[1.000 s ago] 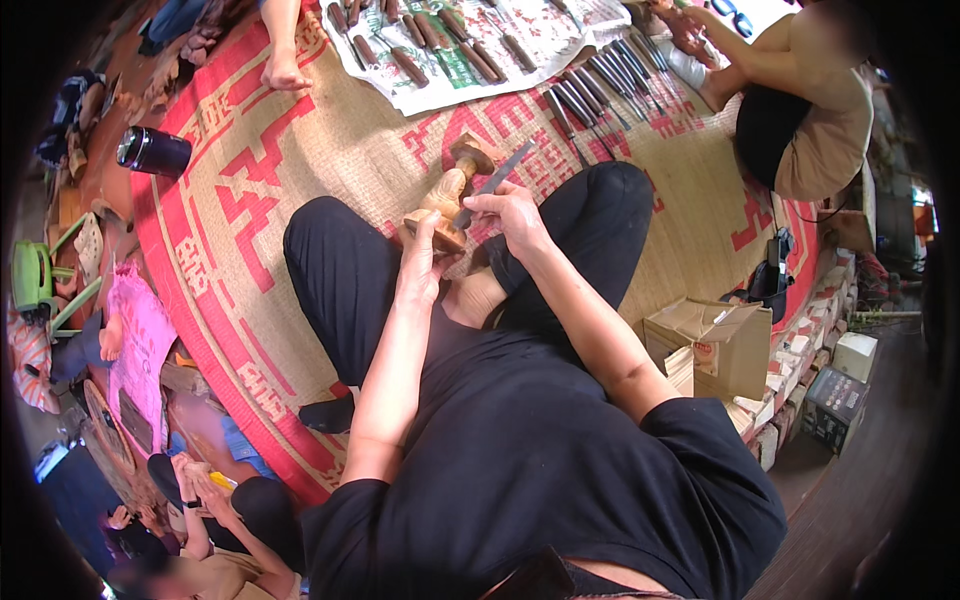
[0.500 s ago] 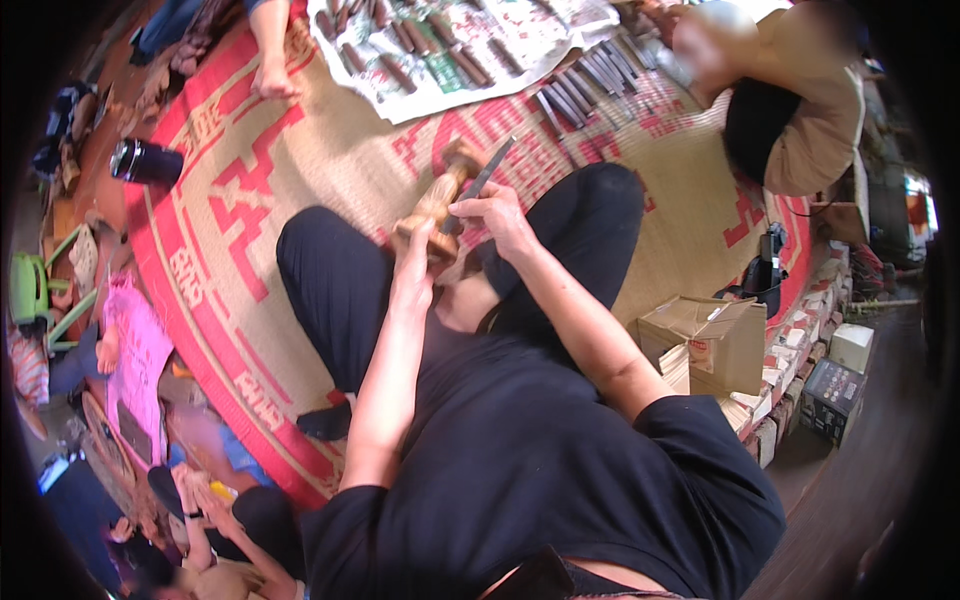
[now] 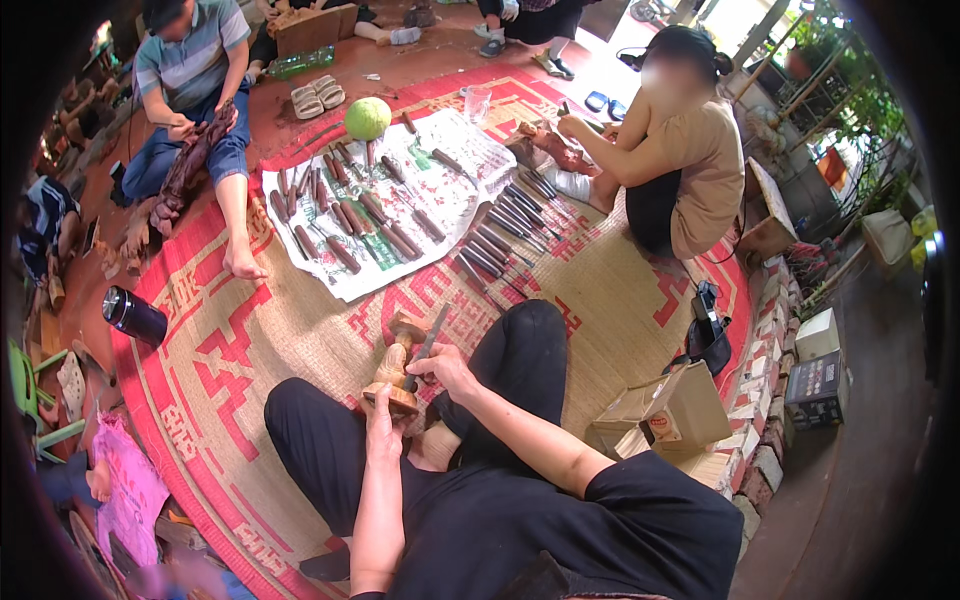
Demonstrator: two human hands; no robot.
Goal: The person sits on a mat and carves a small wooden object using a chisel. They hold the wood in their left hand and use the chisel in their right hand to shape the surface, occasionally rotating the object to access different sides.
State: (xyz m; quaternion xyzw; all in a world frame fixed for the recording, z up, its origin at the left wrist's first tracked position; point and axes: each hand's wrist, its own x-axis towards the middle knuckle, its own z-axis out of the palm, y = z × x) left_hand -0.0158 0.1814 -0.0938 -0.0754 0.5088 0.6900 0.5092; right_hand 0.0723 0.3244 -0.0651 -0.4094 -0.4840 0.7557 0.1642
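Carving a small wooden figure on a woven mat

The left hand [image 3: 383,425] gripped the pale carved wooden figure [image 3: 397,362] at its base; the right hand [image 3: 447,368] held a dark-handled chisel [image 3: 430,338] against it. Rows of chisels on a white sheet [image 3: 405,200] lay at twelve o'clock.

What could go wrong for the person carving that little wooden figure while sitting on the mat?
The left hand grips the base of the small pale wooden figure, right below where the right hand works the thin dark-handled carving tool. A slip could drive the blade into those fingers. The figure also rests near the knee of the black trousers, so a slipping tool might hit the leg. Held by one hand only, the figure could twist.
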